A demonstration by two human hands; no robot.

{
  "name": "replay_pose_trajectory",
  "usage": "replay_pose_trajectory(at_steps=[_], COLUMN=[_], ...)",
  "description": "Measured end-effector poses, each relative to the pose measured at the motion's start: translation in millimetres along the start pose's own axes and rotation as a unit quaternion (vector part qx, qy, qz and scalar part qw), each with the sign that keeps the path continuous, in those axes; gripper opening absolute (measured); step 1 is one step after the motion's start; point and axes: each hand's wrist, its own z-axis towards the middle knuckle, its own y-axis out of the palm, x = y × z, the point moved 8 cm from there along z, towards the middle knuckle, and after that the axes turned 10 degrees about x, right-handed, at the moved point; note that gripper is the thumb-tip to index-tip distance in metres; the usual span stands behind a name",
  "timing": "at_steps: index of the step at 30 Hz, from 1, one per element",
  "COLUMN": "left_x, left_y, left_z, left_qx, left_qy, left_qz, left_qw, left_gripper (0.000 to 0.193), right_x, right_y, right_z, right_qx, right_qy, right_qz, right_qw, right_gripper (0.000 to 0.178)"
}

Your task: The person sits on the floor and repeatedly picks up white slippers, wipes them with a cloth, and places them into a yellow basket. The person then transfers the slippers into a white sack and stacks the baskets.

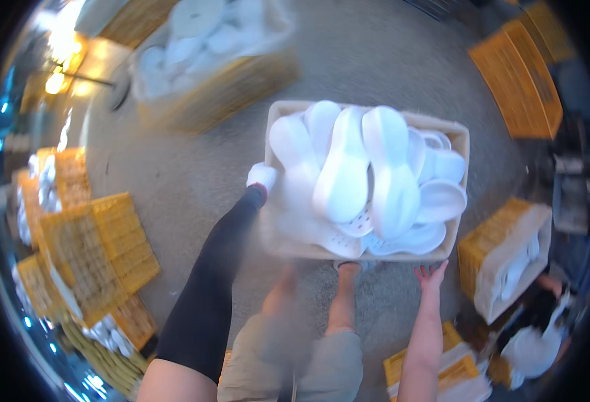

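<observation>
In front of me is a cream-lined crate [462, 144] heaped with white foam clogs [346, 167]. Some clogs lie sole up, and others show holes in their uppers. My left hand [261, 175], in a white glove below a black sleeve, grips the crate's left side; its fingertips are partly hidden there. Just below the near right corner is my bare right hand [431, 273], its fingers spread beside the crate wall. Whether it bears any of the crate's weight cannot be told.
Another yellow crate [221, 94] of white pieces stands far left, blurred. Yellow crates [100, 241] are stacked at left. An orange crate [519, 80] sits far right, and a lined yellow crate [502, 248] is nearer. A person [536, 342] is at lower right.
</observation>
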Motion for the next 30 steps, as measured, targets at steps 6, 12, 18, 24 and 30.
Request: replay_pose_trajectory(at_steps=[6, 12, 18, 24, 30], left_x=[-139.7, -273.9, -320.0, -296.1, -233.7], left_y=[-211.0, -188.0, -199.7, -188.6, -164.2], left_z=[-86.7, -158.8, -112.7, -92.2, -60.8], left_qx=[0.257, 0.108, 0.193, 0.242, 0.277], left_qy=[-0.159, -0.313, -0.243, -0.348, -0.364], left_qz=[-0.060, -0.415, -0.374, -0.539, -0.530], left_qw=[0.951, 0.848, 0.874, 0.728, 0.714], left_gripper=[0.076, 0.058, 0.050, 0.064, 0.057], right_x=[83.8, 99.3, 79.8, 57.6, -9.8], right_y=[157.3, 313.3, 440.0, 465.2, 538.2], right_z=[-77.0, -167.9, -208.7, -240.1, -239.5], right_qx=[-0.029, -0.188, -0.127, -0.105, -0.136], right_qy=[-0.070, -0.211, -0.370, -0.343, -0.393], right_qz=[-0.180, -0.264, -0.301, -0.252, -0.319], right_qw=[0.981, 0.922, 0.870, 0.899, 0.851], right_gripper=[0.048, 0.052, 0.045, 0.036, 0.033])
